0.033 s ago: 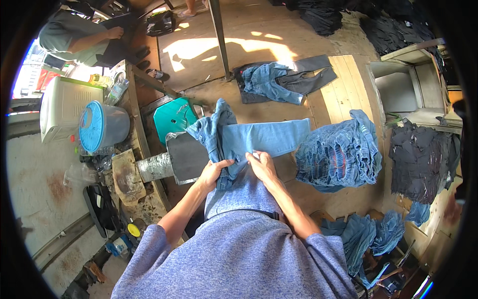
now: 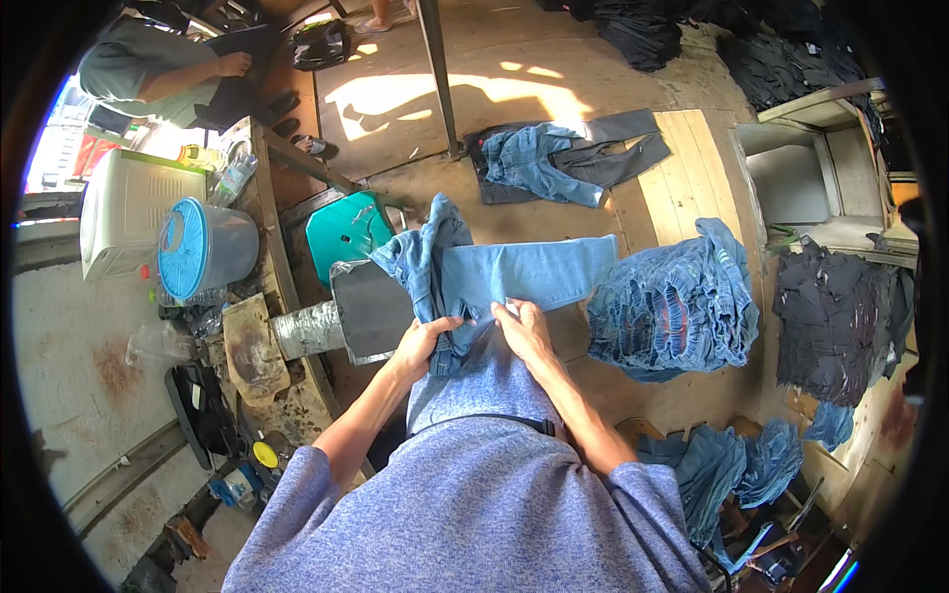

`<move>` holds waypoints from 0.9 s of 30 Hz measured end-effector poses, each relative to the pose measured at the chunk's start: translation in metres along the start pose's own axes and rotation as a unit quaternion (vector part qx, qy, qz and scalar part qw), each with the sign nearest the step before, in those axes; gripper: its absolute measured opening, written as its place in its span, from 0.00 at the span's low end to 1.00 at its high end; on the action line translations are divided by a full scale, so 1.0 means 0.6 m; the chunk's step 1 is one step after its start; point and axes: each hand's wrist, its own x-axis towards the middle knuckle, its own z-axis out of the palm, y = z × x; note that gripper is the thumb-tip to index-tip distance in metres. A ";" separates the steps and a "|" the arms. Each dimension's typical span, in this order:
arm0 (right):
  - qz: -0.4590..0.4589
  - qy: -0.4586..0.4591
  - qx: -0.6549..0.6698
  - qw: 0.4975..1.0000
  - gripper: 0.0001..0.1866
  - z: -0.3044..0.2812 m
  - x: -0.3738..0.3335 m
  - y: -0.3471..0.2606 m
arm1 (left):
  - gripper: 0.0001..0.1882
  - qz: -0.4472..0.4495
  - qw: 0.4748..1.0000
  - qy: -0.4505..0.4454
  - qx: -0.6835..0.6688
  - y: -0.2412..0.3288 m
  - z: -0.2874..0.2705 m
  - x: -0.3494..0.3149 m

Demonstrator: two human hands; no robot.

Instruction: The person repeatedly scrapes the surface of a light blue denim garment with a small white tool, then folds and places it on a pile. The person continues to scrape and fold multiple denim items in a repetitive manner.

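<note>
A pair of light blue jeans point(image 2: 529, 269) lies across my lap, one leg stretched out to the right and the bunched part at the left. My left hand point(image 2: 423, 344) is closed on the bunched denim, thumb pointing right. Close beside it, my right hand point(image 2: 524, 331) pinches the cloth near the middle. A small pale spot shows at its fingertips, too small to name. Left of the jeans, a dark flat pad point(image 2: 368, 314) with a foil-wrapped arm point(image 2: 304, 333) reaches under the bunched part.
A stack of gathered blue jeans point(image 2: 672, 301) stands at my right, dark folded garments point(image 2: 830, 316) beyond it. A teal stool point(image 2: 346, 237) and a lidded bucket point(image 2: 213, 247) are on the left. Trousers point(image 2: 539, 163) lie on the floor ahead. A seated person point(image 2: 158, 74) is far left.
</note>
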 end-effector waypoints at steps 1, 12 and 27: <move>0.000 -0.012 -0.014 1.000 0.23 0.002 -0.001 0.002 | 0.13 -0.021 1.000 0.013 -0.006 0.003 0.000 -0.003; -0.069 -0.024 -0.040 0.996 0.24 -0.013 0.001 -0.011 | 0.12 -0.029 0.996 0.039 0.075 0.020 0.023 0.018; -0.082 -0.033 -0.070 0.994 0.24 -0.013 0.003 0.014 | 0.11 -0.042 0.999 0.029 0.003 0.004 -0.011 0.009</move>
